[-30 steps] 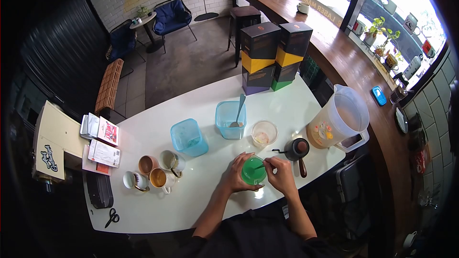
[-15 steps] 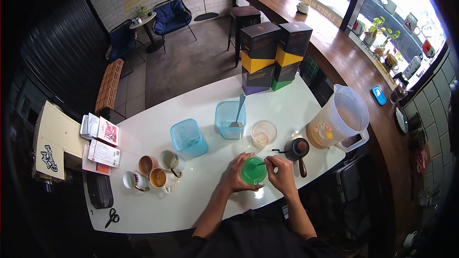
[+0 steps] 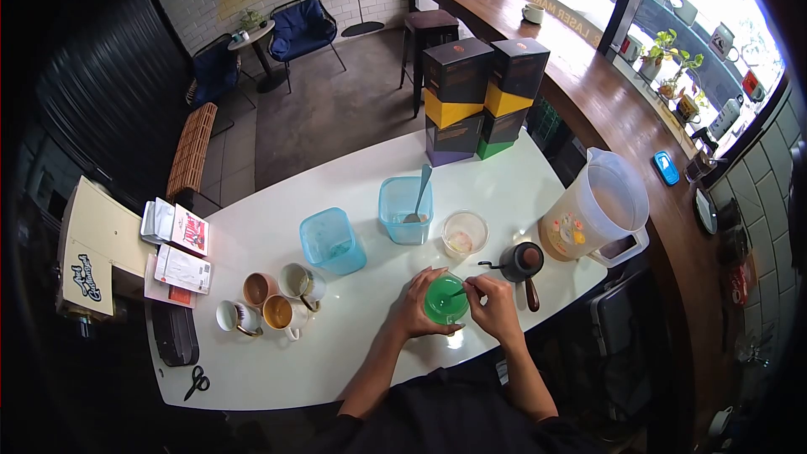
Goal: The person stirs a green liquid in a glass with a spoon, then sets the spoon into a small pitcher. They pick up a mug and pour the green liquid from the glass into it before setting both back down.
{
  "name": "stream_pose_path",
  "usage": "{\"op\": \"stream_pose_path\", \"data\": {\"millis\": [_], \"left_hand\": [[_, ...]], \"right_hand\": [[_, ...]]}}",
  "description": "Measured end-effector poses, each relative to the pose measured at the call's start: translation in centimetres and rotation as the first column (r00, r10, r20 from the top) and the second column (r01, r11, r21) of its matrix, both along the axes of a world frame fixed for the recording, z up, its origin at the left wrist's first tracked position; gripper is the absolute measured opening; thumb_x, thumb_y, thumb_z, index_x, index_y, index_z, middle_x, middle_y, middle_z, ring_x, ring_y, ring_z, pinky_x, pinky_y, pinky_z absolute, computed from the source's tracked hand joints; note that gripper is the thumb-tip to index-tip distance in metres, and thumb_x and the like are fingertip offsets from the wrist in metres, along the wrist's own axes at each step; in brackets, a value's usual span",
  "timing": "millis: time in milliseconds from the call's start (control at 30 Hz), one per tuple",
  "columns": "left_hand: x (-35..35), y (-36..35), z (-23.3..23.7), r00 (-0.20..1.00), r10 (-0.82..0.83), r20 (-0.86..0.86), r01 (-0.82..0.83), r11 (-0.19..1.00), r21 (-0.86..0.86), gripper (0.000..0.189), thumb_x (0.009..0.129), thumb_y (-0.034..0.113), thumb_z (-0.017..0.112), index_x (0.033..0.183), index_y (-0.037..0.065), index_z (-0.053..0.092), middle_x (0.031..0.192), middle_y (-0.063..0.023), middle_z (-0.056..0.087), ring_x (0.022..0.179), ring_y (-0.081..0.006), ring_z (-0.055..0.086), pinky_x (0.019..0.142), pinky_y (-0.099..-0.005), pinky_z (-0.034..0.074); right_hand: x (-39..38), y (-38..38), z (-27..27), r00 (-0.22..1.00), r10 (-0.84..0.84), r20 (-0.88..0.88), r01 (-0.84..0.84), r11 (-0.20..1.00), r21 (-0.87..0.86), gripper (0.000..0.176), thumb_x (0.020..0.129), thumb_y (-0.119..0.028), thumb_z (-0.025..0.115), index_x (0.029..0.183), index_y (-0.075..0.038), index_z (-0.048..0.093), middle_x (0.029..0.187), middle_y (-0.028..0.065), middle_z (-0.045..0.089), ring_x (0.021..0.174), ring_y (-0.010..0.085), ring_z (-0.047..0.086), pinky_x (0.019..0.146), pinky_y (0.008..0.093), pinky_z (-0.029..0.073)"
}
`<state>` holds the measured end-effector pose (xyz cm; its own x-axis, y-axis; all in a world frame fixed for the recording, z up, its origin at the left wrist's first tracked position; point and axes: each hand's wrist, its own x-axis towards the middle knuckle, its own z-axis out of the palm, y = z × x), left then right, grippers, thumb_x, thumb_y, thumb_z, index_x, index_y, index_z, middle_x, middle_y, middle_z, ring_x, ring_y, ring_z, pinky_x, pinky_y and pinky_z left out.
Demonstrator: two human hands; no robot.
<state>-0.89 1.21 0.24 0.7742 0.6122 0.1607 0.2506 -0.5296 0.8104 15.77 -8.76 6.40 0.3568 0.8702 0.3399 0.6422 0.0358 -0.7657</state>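
Close to the table's front edge, my left hand is wrapped round a clear glass of green liquid. My right hand pinches the handle of a spoon, whose lower end dips into the liquid. Just beyond the glass stands a small clear plastic cup with some bits at its bottom. Right of my right hand is a small dark pot with a wooden handle. Two blue plastic tubs sit farther back, one with a grey spoon leaning in it.
A big translucent pitcher stands at the right. Stacked dark boxes rise at the back edge. Several mugs cluster on the left, with scissors, a black case and a cream machine beyond them.
The spoon has shifted slightly in the green liquid as my right hand moved a little. My left hand keeps its hold on the glass.
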Motion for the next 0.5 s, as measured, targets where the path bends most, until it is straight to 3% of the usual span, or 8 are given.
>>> {"op": "stream_pose_path", "data": {"millis": [100,300,500], "left_hand": [[0.01,-0.12,0.2,1.0,0.012,-0.019,-0.012,1.0,-0.005,0.115,0.052,0.057,0.091,0.146,0.011,0.042,0.141,-0.0157,0.052,0.138,-0.0422,0.042,0.116,-0.0521,0.035],[-0.01,0.05,-0.23,1.0,0.0,-0.014,0.0,1.0,0.008,0.116,0.052,0.056,0.091,0.146,0.011,0.042,0.14,-0.0166,0.052,0.138,-0.0414,0.042,0.116,-0.0516,0.036],[-0.02,0.17,-0.29,1.0,-0.003,-0.021,0.003,1.0,0.003,0.116,0.052,0.056,0.091,0.146,0.011,0.042,0.141,-0.0173,0.051,0.139,-0.0413,0.041,0.116,-0.0516,0.036]], "right_hand": [[-0.07,0.1,0.08,0.997,-0.014,-0.074,0.015,1.0,0.006,0.007,0.086,-0.001,0.069,0.088,0.006,0.069,0.075,0.0185,0.068,0.064,0.0291,0.068,0.059,0.0365,0.05],[0.14,-0.1,0.62,0.996,-0.025,0.09,0.025,1.0,0.002,0.006,0.086,-0.001,0.068,0.087,0.005,0.069,0.076,0.0181,0.068,0.065,0.0307,0.067,0.061,0.0362,0.05],[0.06,-0.26,0.53,0.997,0.035,-0.075,-0.042,0.995,-0.089,0.005,0.084,0.001,0.068,0.088,0.004,0.07,0.078,0.0185,0.068,0.067,0.0331,0.067,0.063,0.0392,0.051]]}}
